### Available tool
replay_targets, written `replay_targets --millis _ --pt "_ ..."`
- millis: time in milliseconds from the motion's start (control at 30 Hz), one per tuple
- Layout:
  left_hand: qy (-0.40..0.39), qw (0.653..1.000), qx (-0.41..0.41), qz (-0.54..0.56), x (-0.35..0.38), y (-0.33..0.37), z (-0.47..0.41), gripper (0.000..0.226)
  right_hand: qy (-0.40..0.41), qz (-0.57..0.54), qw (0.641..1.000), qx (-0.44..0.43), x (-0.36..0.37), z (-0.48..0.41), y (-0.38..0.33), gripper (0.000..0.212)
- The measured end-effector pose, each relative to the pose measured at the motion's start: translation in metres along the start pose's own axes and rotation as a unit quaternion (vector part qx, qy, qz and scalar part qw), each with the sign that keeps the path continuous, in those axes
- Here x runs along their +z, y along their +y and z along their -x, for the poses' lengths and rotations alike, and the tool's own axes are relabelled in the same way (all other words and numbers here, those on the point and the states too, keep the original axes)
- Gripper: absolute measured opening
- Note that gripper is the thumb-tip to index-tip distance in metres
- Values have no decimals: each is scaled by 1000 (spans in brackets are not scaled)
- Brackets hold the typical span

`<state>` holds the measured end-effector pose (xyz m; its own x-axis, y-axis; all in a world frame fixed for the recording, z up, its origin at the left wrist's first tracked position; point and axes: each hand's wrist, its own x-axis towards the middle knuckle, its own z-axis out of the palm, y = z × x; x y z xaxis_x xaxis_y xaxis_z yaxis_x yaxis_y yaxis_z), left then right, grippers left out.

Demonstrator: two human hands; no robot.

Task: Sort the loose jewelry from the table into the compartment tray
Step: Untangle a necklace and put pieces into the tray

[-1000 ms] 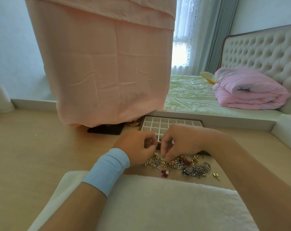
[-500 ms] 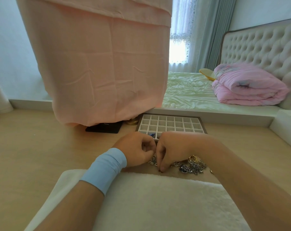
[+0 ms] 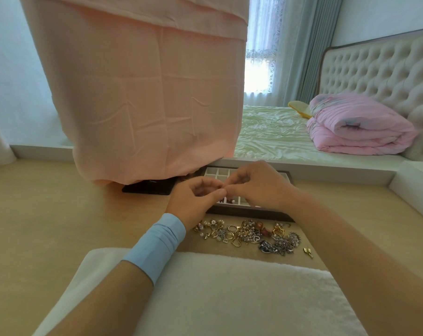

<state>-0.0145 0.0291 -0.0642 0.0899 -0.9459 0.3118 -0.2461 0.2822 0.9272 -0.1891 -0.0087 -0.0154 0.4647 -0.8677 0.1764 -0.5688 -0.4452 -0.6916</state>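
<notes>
A heap of loose jewelry (image 3: 248,235) lies on the wooden table: gold rings, pearl pieces, a heart charm, silver chains. Behind it stands the compartment tray (image 3: 251,213) with a dark frame and white cells; a few small pieces sit in its front cells. My left hand (image 3: 193,201), with a blue wristband, and my right hand (image 3: 256,187) are raised over the tray. Their fingertips meet and pinch something tiny that I cannot make out. The hands hide most of the tray.
A pink cloth (image 3: 145,93) hangs down to the table at the back left, over a black flat object (image 3: 148,186). A white fluffy pad (image 3: 217,294) lies at the near edge. A small gold charm (image 3: 308,252) lies apart at the right. A bed lies beyond the table.
Both hands have lifted from the jewelry heap and moved back over the tray, fingertips still together. The heap is now uncovered.
</notes>
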Motion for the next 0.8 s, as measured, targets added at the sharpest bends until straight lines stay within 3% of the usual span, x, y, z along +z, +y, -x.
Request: replay_targets --millis 100,200,333,433,533,633,800 --pt "22 999 37 -21 1 -2 -3 23 5 -22 1000 21 0 -1 3 11" --pt "5 981 76 -177 -1 -10 -8 30 42 -31 998 32 0 -8 14 12" --pt "-101 894 110 -422 1 -11 -17 32 64 101 991 59 3 -16 34 12" --pt "-170 840 108 -504 9 -9 -21 36 67 159 982 78 6 -15 42 14" --pt "-186 806 112 -550 11 -14 -26 39 69 167 980 86 7 -16 46 16" --pt "-179 809 125 -547 12 -17 -27 38 57 182 979 77 5 -17 46 15" --pt "-136 893 110 -415 5 -23 -27 26 20 231 972 30 4 -15 37 14"
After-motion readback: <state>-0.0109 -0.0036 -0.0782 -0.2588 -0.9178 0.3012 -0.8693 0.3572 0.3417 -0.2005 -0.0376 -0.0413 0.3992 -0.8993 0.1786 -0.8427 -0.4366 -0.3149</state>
